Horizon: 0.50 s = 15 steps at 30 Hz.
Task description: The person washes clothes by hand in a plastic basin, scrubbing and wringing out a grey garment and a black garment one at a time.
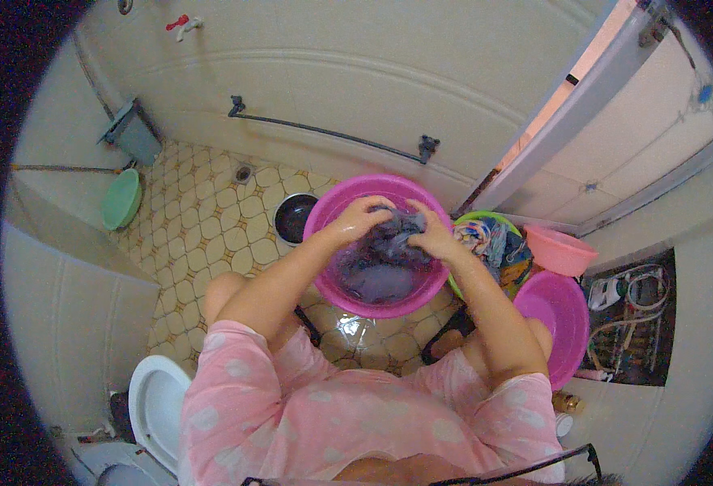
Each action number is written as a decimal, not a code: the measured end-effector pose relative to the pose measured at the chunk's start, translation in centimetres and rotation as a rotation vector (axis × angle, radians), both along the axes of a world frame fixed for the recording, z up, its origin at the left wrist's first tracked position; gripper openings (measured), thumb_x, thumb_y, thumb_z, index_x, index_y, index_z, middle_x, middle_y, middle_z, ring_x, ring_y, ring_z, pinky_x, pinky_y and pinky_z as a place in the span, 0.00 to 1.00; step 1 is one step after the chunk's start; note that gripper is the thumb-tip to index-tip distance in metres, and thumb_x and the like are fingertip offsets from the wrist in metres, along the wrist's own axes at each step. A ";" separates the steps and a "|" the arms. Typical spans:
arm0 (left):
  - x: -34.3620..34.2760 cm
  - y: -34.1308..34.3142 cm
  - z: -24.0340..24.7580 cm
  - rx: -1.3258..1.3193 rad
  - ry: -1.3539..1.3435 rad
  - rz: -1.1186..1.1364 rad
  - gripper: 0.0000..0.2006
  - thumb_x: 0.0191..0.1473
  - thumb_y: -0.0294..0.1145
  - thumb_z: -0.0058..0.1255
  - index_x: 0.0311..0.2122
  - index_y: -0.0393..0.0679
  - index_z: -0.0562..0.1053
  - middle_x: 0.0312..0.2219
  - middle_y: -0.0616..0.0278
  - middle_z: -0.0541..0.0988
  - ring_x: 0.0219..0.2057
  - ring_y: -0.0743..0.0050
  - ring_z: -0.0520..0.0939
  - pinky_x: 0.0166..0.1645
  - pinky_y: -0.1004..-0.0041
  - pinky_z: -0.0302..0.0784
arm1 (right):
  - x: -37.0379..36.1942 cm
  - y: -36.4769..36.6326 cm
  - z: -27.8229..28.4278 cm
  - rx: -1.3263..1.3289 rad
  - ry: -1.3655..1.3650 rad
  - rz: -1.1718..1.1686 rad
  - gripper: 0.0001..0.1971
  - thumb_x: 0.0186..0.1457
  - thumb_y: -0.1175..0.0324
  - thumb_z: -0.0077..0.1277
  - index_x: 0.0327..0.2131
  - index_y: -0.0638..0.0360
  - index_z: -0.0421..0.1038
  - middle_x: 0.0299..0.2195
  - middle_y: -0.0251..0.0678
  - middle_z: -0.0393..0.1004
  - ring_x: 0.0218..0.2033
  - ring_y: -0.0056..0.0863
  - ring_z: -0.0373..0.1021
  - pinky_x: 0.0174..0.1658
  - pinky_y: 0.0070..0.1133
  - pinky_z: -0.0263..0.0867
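A large pink basin point(321, 281) stands on the tiled floor in front of me, with dark water in it. Bunched dark grey cloth point(397, 235) lies partly in the water and partly lifted between my hands. On its left side, my left hand point(362, 219) grips the cloth with curled fingers. My right hand point(431, 235) closes on the cloth's right side, thumb and fingers wrapped round it. Both hands are over the basin, close together. What kind of garment the cloth is, I cannot tell.
Left of the basin stands a pot of dark liquid point(295, 219). To the right are a green basin of clothes point(494, 243), a salmon basin point(560, 249) and another pink basin point(563, 340). A toilet point(158, 405) is at lower left; a wall rail point(332, 132) runs behind.
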State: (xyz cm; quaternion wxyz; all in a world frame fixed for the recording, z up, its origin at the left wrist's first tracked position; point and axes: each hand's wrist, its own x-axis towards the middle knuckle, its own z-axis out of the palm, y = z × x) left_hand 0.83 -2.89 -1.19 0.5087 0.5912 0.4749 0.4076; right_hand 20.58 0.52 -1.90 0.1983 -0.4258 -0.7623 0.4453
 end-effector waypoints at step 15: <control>-3.2 -1.3 -3.2 -0.021 0.520 -0.374 0.33 0.32 0.51 0.58 0.41 0.37 0.67 0.35 0.49 0.72 0.39 0.55 0.72 0.45 0.67 0.64 | 0.6 -0.4 2.7 -0.284 0.168 -0.077 0.13 0.33 0.75 0.44 0.30 0.61 0.67 0.23 0.31 0.68 0.26 0.23 0.64 0.32 0.20 0.60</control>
